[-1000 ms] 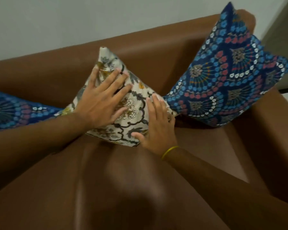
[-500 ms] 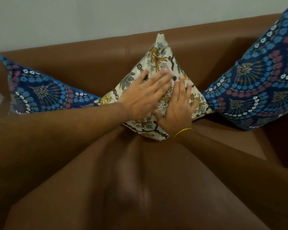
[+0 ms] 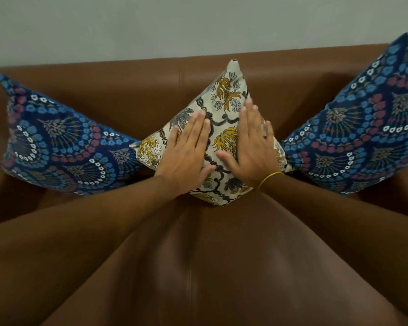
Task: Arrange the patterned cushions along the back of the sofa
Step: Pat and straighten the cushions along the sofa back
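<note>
A cream cushion (image 3: pixel 224 95) with yellow and grey flowers stands on one corner against the middle of the brown sofa back (image 3: pixel 132 90). My left hand (image 3: pixel 186 154) lies flat on its left half, fingers together. My right hand (image 3: pixel 252 142), with a yellow band at the wrist, lies flat on its right half. A blue patterned cushion (image 3: pixel 61 142) leans at the sofa's left end. A second blue patterned cushion (image 3: pixel 363 128) leans at the right end. The cream cushion's side corners touch both blue ones.
The brown leather seat (image 3: pixel 198 267) fills the foreground, with a seam down its middle. A pale grey wall (image 3: pixel 174 27) rises behind the sofa back. The sofa arms sit behind each blue cushion.
My hands have spread apart on the cream cushion, one to each side. The view has swung left and centred, so both blue cushions now show fully.
</note>
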